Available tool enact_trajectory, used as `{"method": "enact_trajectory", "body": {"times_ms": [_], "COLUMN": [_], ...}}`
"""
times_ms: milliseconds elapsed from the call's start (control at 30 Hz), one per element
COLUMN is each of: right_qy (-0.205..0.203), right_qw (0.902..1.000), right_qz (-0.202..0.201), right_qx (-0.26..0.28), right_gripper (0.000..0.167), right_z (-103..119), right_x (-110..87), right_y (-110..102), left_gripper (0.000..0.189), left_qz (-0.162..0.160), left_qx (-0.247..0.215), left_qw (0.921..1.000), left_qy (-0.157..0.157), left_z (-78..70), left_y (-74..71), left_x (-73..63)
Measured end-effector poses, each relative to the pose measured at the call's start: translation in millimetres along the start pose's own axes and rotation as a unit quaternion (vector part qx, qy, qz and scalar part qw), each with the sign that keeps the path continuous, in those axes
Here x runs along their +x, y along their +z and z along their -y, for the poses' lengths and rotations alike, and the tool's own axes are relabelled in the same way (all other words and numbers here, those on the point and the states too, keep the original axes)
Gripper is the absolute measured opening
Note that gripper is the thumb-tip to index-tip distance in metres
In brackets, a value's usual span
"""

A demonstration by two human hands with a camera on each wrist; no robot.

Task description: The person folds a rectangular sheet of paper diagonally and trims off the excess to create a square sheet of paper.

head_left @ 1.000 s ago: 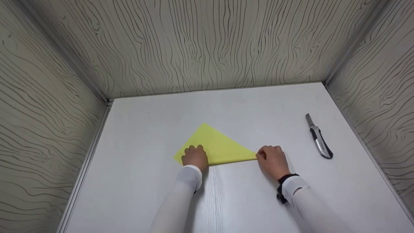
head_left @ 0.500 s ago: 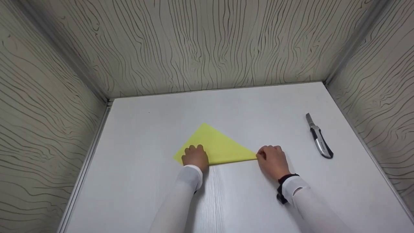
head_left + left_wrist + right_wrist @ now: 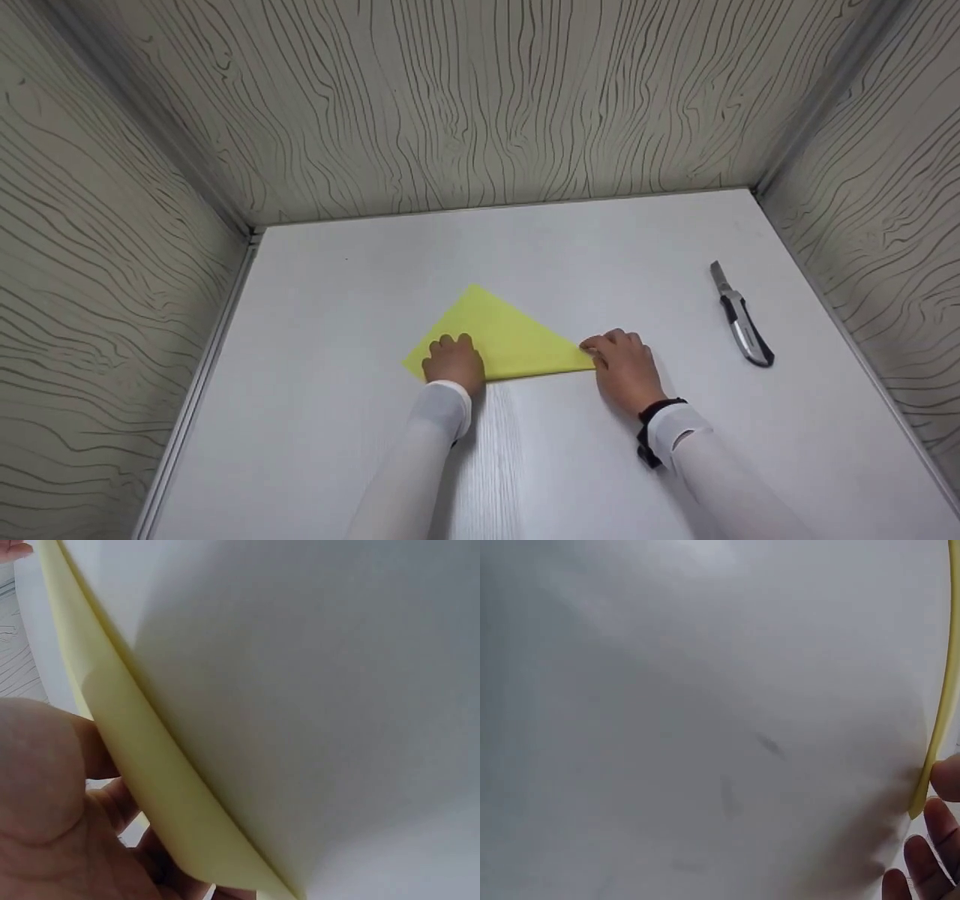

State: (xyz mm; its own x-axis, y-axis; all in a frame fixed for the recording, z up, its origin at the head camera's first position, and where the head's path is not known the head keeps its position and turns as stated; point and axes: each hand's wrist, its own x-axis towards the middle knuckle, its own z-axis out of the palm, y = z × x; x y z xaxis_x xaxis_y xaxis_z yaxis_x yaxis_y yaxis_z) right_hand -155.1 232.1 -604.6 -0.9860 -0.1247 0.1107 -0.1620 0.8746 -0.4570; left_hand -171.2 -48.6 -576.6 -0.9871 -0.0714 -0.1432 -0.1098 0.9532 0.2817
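A sheet of yellow paper (image 3: 517, 337) lies on the white table, folded to a roughly triangular shape with its folded edge toward me. My left hand (image 3: 454, 364) holds the left part of that edge with bent fingers. In the left wrist view, the paper's rounded fold (image 3: 150, 742) bulges up beside the fingers. At the paper's right corner, my right hand (image 3: 628, 367) has thumb and forefinger together on the tip. The right wrist view shows the narrow paper tip (image 3: 922, 791) at the thumb, the other fingers loosely bent beside it.
A utility knife (image 3: 744, 326) with a silver and black handle lies on the right side of the table (image 3: 315, 315), blade pointing away. Wood-patterned panels (image 3: 480, 105) close off the back and both sides.
My right hand has shifted slightly left and forward along the paper's right corner, its forefinger reaching further over the tip. The left hand and paper stay almost in place.
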Motion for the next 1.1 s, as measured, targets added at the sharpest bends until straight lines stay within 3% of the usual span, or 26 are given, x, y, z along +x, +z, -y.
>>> {"method": "enact_trajectory", "body": {"times_ms": [133, 500, 767, 867, 1100], "right_qy": [-0.01, 0.019, -0.073, -0.09, -0.058], "right_qw": [0.9999, 0.9985, 0.9972, 0.9955, 0.9953], "right_qz": [0.008, 0.033, 0.006, 0.026, 0.074], "right_qx": [-0.002, 0.04, 0.014, 0.014, 0.022], "right_gripper": [0.024, 0.026, 0.036, 0.038, 0.024], "right_z": [4, 4, 5, 7, 16], "right_x": [1.2, 0.9, 0.9, 2.2, 10.6], "right_y": [0, 1, 6, 6, -2], "left_gripper": [0.021, 0.022, 0.022, 0.021, 0.02], "left_qz": [0.0, 0.019, 0.005, 0.003, -0.002], "left_qx": [0.001, -0.003, -0.001, -0.002, 0.0], "left_qw": [1.0, 0.9998, 1.0, 1.0, 1.0], "left_qy": [0.002, 0.001, 0.0, 0.0, 0.003], "left_z": [0.9, 1.0, 0.1, 0.1, -0.4], "left_y": [1.2, -0.7, -1.8, -1.4, -1.4], "left_x": [0.4, -0.1, 0.1, 0.0, -1.9]}}
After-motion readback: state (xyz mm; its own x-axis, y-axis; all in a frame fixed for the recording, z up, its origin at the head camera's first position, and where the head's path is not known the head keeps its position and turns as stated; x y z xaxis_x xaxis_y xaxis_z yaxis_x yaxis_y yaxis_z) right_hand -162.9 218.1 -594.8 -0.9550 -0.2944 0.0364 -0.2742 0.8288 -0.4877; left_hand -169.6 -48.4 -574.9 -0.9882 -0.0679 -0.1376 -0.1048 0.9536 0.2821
